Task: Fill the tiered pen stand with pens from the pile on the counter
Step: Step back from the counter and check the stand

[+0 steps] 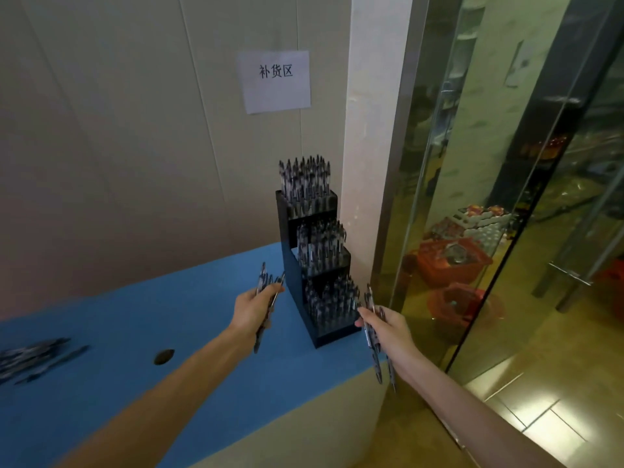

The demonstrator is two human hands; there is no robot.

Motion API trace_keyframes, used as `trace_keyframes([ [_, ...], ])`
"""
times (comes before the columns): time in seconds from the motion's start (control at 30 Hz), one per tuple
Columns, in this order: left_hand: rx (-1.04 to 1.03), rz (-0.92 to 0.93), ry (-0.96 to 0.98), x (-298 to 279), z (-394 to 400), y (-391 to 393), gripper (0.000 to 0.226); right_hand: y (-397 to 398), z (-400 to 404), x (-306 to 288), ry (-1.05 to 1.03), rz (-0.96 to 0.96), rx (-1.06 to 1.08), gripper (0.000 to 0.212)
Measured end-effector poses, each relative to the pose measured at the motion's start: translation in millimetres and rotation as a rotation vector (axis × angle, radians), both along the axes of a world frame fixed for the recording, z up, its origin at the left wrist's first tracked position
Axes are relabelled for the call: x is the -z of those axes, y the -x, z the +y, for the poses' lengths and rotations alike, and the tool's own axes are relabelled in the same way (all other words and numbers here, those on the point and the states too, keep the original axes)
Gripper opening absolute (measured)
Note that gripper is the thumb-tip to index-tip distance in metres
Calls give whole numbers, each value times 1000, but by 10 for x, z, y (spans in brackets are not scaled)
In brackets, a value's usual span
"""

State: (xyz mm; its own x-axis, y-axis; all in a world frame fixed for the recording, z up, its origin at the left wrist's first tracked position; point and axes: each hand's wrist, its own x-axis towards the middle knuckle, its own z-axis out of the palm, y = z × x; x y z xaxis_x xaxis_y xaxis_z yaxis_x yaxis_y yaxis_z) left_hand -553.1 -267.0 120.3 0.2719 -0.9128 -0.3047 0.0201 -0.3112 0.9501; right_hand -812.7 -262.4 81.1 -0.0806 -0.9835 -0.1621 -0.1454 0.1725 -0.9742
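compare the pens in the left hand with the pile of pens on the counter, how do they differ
The pens in the left hand are gripped in a bunch and point upward beside the stand; the pile of pens lies flat on the blue counter, untouched. The held bunch is close to the stand; the pile sits far to the left, near the picture's edge. Both look like the same dark clear-barrelled pens.
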Motion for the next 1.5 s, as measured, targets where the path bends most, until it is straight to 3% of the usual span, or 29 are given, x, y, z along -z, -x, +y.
trace_keyframes([
  [0.17,23,-133,173,-175,-374,94,38,68,-421,-148,84,-1,-41,25],
  [0.3,52,-140,340,-376,-690,87,47,58,-792,-422,293,23,-55,20],
  [0.43,33,-177,472,-720,-978,53,26,3,-1251,-903,510,17,-86,15],
  [0.57,6,-295,582,-1004,-1280,-60,31,-112,-1794,-1262,636,36,-118,15],
  [0.77,57,-424,585,-968,-1656,-142,31,-309,-2271,-1361,788,40,-153,8],
  [0.83,72,-474,592,-876,-1725,-138,40,-352,-2337,-1329,819,47,-163,6],
  [1.0,97,-499,582,-725,-1794,-111,32,-423,-2519,-1147,914,230,-250,20],
  [1.1,90,-511,585,-638,-1795,-56,29,-480,-2578,-1031,976,355,-286,20],
  [1.2,57,-569,621,-581,-1751,44,9,-535,-2636,-905,985,472,-365,18],
  [1.27,32,-600,619,-523,-1747,102,11,-557,-2678,-841,979,544,-409,21],
  [1.5,75,-811,545,-306,-1735,166,9,-580,-2740,-804,1022,616,-419,25],
])
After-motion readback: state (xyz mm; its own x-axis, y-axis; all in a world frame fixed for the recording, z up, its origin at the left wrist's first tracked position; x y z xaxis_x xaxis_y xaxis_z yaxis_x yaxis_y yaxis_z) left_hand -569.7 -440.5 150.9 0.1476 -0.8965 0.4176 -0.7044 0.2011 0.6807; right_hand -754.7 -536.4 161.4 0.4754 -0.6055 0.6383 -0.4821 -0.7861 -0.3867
